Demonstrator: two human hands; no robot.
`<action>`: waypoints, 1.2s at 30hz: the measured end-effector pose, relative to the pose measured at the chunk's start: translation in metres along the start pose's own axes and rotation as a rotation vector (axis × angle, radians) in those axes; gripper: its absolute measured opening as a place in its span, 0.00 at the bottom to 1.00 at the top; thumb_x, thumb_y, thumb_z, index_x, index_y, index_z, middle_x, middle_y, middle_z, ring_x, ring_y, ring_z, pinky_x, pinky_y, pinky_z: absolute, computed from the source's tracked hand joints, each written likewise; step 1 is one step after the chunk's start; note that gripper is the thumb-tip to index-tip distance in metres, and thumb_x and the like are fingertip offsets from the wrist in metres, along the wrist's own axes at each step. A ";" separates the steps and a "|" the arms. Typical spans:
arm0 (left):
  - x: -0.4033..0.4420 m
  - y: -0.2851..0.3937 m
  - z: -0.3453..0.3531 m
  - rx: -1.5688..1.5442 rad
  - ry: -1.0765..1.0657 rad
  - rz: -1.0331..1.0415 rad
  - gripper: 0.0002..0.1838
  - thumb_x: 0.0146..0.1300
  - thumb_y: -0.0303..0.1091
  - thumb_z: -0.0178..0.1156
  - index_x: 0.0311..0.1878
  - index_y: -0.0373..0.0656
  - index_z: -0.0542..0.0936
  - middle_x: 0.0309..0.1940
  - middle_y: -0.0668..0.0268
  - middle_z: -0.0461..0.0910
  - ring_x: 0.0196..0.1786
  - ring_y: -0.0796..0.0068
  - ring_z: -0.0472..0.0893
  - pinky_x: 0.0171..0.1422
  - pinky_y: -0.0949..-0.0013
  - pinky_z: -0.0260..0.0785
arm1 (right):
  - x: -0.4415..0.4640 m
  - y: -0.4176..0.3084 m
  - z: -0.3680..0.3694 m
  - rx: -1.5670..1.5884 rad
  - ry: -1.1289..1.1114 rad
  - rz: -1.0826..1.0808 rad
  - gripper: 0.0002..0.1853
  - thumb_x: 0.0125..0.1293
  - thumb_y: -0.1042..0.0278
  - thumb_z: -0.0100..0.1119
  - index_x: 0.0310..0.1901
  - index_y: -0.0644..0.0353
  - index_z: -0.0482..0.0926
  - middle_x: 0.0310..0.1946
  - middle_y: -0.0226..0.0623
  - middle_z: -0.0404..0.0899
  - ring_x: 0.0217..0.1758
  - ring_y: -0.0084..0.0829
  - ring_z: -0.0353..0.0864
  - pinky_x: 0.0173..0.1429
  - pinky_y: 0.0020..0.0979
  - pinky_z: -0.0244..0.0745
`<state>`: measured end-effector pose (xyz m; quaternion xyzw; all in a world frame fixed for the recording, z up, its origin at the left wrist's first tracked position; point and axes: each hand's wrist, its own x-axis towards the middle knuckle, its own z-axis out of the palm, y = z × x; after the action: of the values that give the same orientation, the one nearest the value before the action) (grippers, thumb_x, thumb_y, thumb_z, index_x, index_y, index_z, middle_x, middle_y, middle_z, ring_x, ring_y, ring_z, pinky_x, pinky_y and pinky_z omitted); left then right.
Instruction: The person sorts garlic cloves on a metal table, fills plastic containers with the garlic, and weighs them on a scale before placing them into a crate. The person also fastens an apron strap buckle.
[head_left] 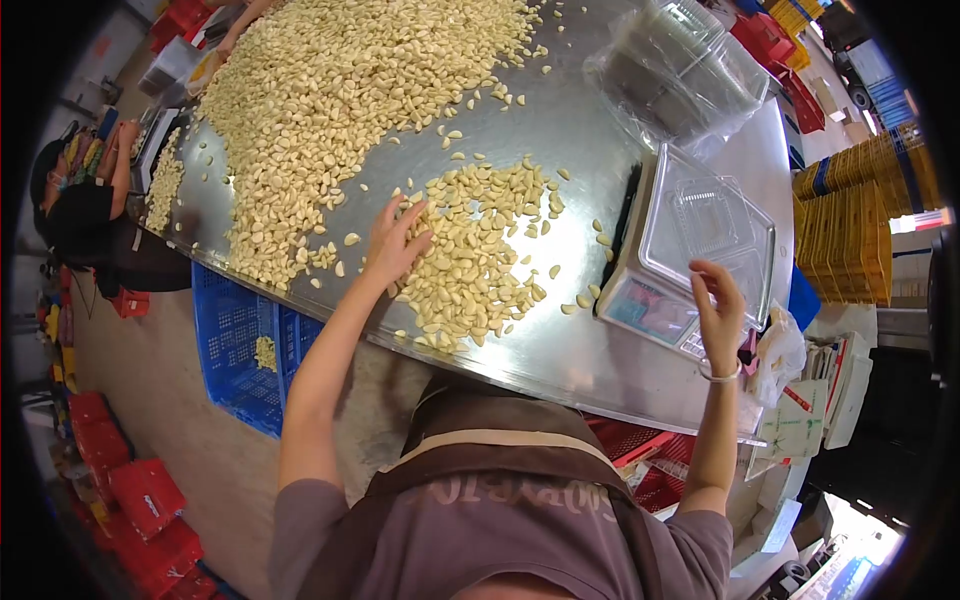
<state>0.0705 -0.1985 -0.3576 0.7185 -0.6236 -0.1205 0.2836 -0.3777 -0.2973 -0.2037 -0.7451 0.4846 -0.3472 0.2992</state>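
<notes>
Peeled garlic cloves lie in a smaller pile on the metal table. My left hand rests at that pile's left edge, fingers spread and touching cloves. Further left spreads a much larger heap of garlic cloves. My right hand, its fingers apart and nothing visible in them, hovers by the front right of a weighing scale. On the scale's tray sits a clear plastic clamshell box; I cannot make out anything inside it.
A bagged stack of clear plastic boxes stands behind the scale. Below the table's left edge is a blue crate. Yellow crates are stacked at right, red crates at lower left. A co-worker works at far left.
</notes>
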 end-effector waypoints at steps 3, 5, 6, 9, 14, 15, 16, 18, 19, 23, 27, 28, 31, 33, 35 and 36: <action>0.039 0.009 0.050 0.154 -0.116 -0.060 0.32 0.64 0.57 0.53 0.67 0.53 0.67 0.72 0.50 0.52 0.74 0.51 0.52 0.75 0.47 0.42 | 0.025 -0.012 0.053 0.143 -0.142 -0.042 0.10 0.60 0.77 0.59 0.44 0.67 0.79 0.39 0.38 0.80 0.42 0.26 0.79 0.49 0.27 0.73; 0.040 0.033 0.070 0.136 -0.197 -0.011 0.32 0.64 0.57 0.53 0.67 0.53 0.67 0.73 0.52 0.50 0.74 0.50 0.51 0.76 0.49 0.40 | 0.035 -0.002 0.099 0.198 -0.246 -0.080 0.11 0.61 0.76 0.59 0.46 0.65 0.79 0.42 0.36 0.80 0.47 0.26 0.78 0.53 0.27 0.72; 0.035 0.043 0.076 0.126 -0.239 0.012 0.32 0.64 0.57 0.53 0.67 0.53 0.67 0.73 0.53 0.49 0.74 0.49 0.51 0.76 0.50 0.39 | 0.039 0.007 0.122 0.180 -0.253 -0.132 0.11 0.60 0.76 0.60 0.45 0.66 0.79 0.42 0.38 0.80 0.47 0.28 0.78 0.53 0.28 0.71; 0.017 0.061 0.049 0.009 -0.372 0.080 0.28 0.63 0.55 0.55 0.64 0.53 0.72 0.73 0.55 0.51 0.75 0.51 0.49 0.77 0.51 0.35 | 0.054 0.024 0.176 0.262 -0.285 -0.087 0.12 0.59 0.74 0.60 0.45 0.63 0.79 0.44 0.41 0.80 0.47 0.36 0.79 0.53 0.31 0.71; -0.011 -0.020 -0.018 -0.082 0.360 -0.161 0.15 0.61 0.37 0.61 0.50 0.44 0.79 0.56 0.54 0.70 0.61 0.55 0.68 0.65 0.56 0.58 | 0.103 0.043 0.241 0.494 -0.320 0.104 0.14 0.64 0.74 0.57 0.50 0.67 0.77 0.44 0.35 0.80 0.45 0.23 0.78 0.52 0.23 0.72; -0.016 -0.046 -0.033 -0.036 0.602 -0.313 0.13 0.61 0.32 0.61 0.48 0.43 0.79 0.52 0.55 0.73 0.57 0.56 0.71 0.62 0.58 0.62 | 0.115 0.046 0.254 0.524 -0.341 0.107 0.14 0.65 0.75 0.57 0.51 0.68 0.77 0.44 0.35 0.80 0.45 0.23 0.78 0.51 0.22 0.73; -0.025 -0.090 -0.043 -0.056 0.801 -0.412 0.11 0.63 0.31 0.58 0.48 0.40 0.79 0.48 0.56 0.74 0.57 0.57 0.70 0.60 0.60 0.63 | 0.129 0.047 0.269 0.550 -0.354 0.111 0.14 0.65 0.75 0.56 0.51 0.68 0.77 0.44 0.35 0.80 0.45 0.23 0.79 0.51 0.22 0.73; -0.038 -0.155 -0.060 -0.292 1.037 -0.716 0.12 0.67 0.33 0.54 0.49 0.38 0.78 0.46 0.57 0.74 0.57 0.58 0.70 0.62 0.61 0.62 | 0.154 0.037 0.299 0.525 -0.407 0.091 0.14 0.66 0.74 0.55 0.52 0.68 0.77 0.44 0.36 0.81 0.46 0.24 0.79 0.51 0.22 0.73; -0.038 -0.178 -0.066 -0.291 1.127 -0.777 0.13 0.67 0.35 0.53 0.50 0.38 0.77 0.47 0.57 0.74 0.56 0.58 0.71 0.62 0.61 0.62 | 0.168 0.029 0.313 0.510 -0.428 0.080 0.14 0.67 0.74 0.55 0.52 0.68 0.77 0.45 0.36 0.81 0.47 0.24 0.79 0.51 0.22 0.73; -0.011 -0.189 -0.064 -0.131 1.050 -0.907 0.23 0.70 0.47 0.50 0.58 0.39 0.73 0.55 0.58 0.72 0.58 0.61 0.71 0.63 0.65 0.61 | 0.214 -0.001 0.391 0.513 -0.551 0.081 0.18 0.71 0.61 0.50 0.53 0.68 0.77 0.46 0.39 0.81 0.49 0.26 0.78 0.53 0.25 0.72; 0.020 -0.175 -0.061 -0.344 0.805 -0.927 0.27 0.70 0.53 0.43 0.62 0.42 0.68 0.55 0.54 0.71 0.60 0.58 0.70 0.63 0.57 0.61 | 0.239 -0.025 0.485 0.677 -0.692 0.235 0.30 0.74 0.44 0.35 0.60 0.63 0.72 0.56 0.39 0.76 0.59 0.29 0.72 0.58 0.29 0.68; 0.028 -0.169 -0.068 -0.480 0.688 -0.911 0.27 0.71 0.52 0.42 0.63 0.43 0.68 0.57 0.54 0.70 0.61 0.58 0.69 0.64 0.57 0.60 | 0.238 -0.039 0.505 0.822 -0.698 0.234 0.30 0.75 0.45 0.33 0.61 0.64 0.71 0.57 0.40 0.75 0.60 0.30 0.72 0.63 0.29 0.64; 0.052 -0.148 -0.055 -0.709 0.538 -0.751 0.26 0.71 0.51 0.44 0.64 0.45 0.67 0.60 0.55 0.68 0.64 0.58 0.66 0.67 0.58 0.58 | 0.229 -0.080 0.526 0.765 -0.841 0.219 0.27 0.76 0.50 0.34 0.59 0.65 0.72 0.56 0.42 0.75 0.59 0.29 0.72 0.64 0.26 0.62; 0.066 -0.143 -0.032 -0.494 0.426 -0.541 0.26 0.70 0.49 0.46 0.65 0.46 0.67 0.62 0.54 0.67 0.66 0.58 0.65 0.68 0.59 0.58 | 0.222 -0.091 0.517 0.663 -0.954 0.314 0.27 0.76 0.50 0.34 0.58 0.64 0.73 0.55 0.40 0.76 0.58 0.29 0.73 0.64 0.26 0.63; 0.070 -0.135 -0.021 -0.370 0.254 -0.379 0.27 0.68 0.48 0.49 0.67 0.46 0.65 0.66 0.53 0.62 0.69 0.56 0.61 0.71 0.57 0.54 | 0.215 -0.089 0.494 0.499 -1.042 0.344 0.27 0.76 0.50 0.33 0.58 0.64 0.74 0.54 0.40 0.76 0.57 0.29 0.73 0.64 0.27 0.63; 0.066 -0.121 -0.022 -0.349 0.138 -0.330 0.29 0.67 0.48 0.51 0.68 0.46 0.64 0.68 0.52 0.59 0.71 0.54 0.58 0.73 0.55 0.51 | 0.210 -0.083 0.483 0.463 -1.074 0.304 0.26 0.76 0.51 0.33 0.57 0.63 0.74 0.54 0.40 0.77 0.57 0.30 0.73 0.64 0.27 0.63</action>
<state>0.1954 -0.2488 -0.3955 0.7573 -0.4466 -0.2216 0.4218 0.1156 -0.4106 -0.3715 -0.6541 0.2788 0.0279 0.7026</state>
